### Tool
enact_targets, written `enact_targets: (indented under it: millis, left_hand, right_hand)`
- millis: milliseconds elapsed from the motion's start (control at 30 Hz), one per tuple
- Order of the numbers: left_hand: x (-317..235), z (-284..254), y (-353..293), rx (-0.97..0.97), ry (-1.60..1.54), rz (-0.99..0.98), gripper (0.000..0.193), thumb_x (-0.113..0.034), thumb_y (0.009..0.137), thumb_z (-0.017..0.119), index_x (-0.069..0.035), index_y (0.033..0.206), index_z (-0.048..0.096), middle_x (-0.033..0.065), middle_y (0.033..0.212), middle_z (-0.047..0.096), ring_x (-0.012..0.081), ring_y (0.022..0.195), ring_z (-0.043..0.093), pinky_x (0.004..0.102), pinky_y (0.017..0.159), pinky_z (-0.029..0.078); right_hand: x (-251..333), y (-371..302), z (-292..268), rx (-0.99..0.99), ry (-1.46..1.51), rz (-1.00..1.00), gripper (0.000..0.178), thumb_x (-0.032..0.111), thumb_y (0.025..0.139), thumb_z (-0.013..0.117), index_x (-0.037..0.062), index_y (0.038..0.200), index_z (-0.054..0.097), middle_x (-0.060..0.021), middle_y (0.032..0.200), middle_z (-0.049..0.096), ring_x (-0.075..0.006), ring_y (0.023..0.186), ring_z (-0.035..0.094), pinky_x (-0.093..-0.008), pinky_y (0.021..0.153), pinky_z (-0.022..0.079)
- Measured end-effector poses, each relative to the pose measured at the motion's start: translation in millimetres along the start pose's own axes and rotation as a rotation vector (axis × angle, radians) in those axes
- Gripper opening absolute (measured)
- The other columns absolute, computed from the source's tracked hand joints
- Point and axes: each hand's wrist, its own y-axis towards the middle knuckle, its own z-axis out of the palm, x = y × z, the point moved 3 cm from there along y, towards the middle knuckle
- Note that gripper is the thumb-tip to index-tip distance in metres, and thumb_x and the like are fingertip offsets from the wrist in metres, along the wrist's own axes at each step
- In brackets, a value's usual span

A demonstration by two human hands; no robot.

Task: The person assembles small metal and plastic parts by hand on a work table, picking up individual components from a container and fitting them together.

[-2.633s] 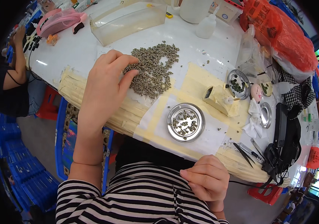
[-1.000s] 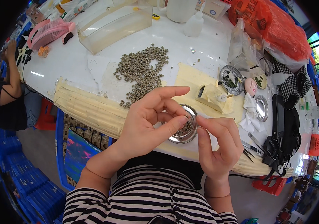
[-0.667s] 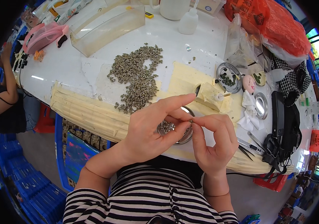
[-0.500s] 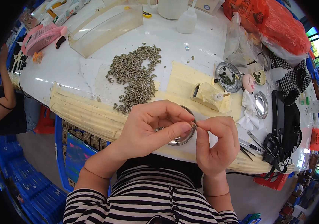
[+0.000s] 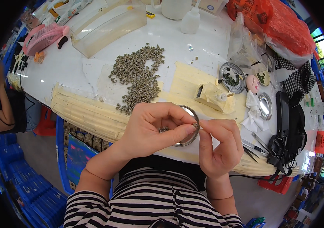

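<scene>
My left hand pinches a tiny metal part between thumb and forefinger. My right hand is closed, thumb and forefinger pressed together right beside that part; what its tips hold, if anything, is too small to make out. Beneath both hands lies a round, shiny metal dish, partly hidden, with a few small metal pieces in it. Beyond my left hand spreads a large pile of small metal parts of the same silvery-brown look.
A tape-wrapped block stands beyond my right hand, near a dish of dark green bits. Tweezers and a knife lie to the right, by a black bag. Another person sits at far left.
My fingertips have shifted slightly, and the left hand's pinch sits a touch higher. More of the dish shows between my hands. The other person's arm at far left has moved.
</scene>
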Motion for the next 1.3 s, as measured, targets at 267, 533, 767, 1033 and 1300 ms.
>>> enact_targets:
  millis: [267,533,767,1033,1300]
  left_hand:
    - [-5,2,0,-0.058,0.473,0.442,0.015,0.007,0.081,0.073,0.003,0.096,0.071,0.0098,0.085,0.072,0.0121,0.072,0.065,0.0234,0.065,0.05]
    - [-9,5,1,-0.072,0.658,0.62,0.02,0.006,0.076,0.076,0.001,0.095,0.072,0.0106,0.083,0.071,0.0169,0.071,0.066,0.0254,0.063,0.052]
    - [-8,8,-2,-0.061,0.722,0.687,0.024,0.006,0.074,0.079,-0.001,0.096,0.073,0.0096,0.085,0.069,0.0194,0.075,0.067,0.0269,0.062,0.053]
    - [-6,9,-2,-0.08,0.746,0.691,0.025,0.006,0.073,0.079,0.0,0.096,0.073,0.0098,0.084,0.068,0.0193,0.075,0.067,0.027,0.062,0.053]
    - [-6,9,-2,-0.092,0.769,0.704,0.025,0.006,0.072,0.079,0.0,0.096,0.073,0.0096,0.083,0.068,0.0194,0.074,0.066,0.0273,0.062,0.053]
  right_hand:
    - [-3,-5,2,0.012,0.024,0.017,0.027,-0.007,0.075,0.075,0.0008,0.101,0.073,-0.0097,0.088,0.07,-0.0212,0.073,0.065,-0.0284,0.064,0.05]
    - [-8,-9,2,0.025,0.073,0.12,0.021,-0.005,0.079,0.073,-0.0007,0.1,0.073,-0.0115,0.088,0.07,-0.0222,0.074,0.065,-0.0281,0.066,0.051]
    - [-15,-14,-1,0.124,0.539,0.544,0.01,0.004,0.091,0.067,-0.0026,0.097,0.071,-0.011,0.089,0.07,-0.0179,0.082,0.064,-0.028,0.075,0.049]
    - [-15,-17,-4,0.045,0.524,0.557,0.008,0.002,0.09,0.067,-0.0028,0.096,0.07,-0.0103,0.089,0.07,-0.0171,0.081,0.063,-0.0279,0.076,0.048]
    - [-14,-15,-4,0.027,0.378,0.38,0.012,-0.003,0.084,0.07,-0.0029,0.096,0.072,-0.0111,0.086,0.07,-0.0198,0.076,0.063,-0.0279,0.07,0.049]
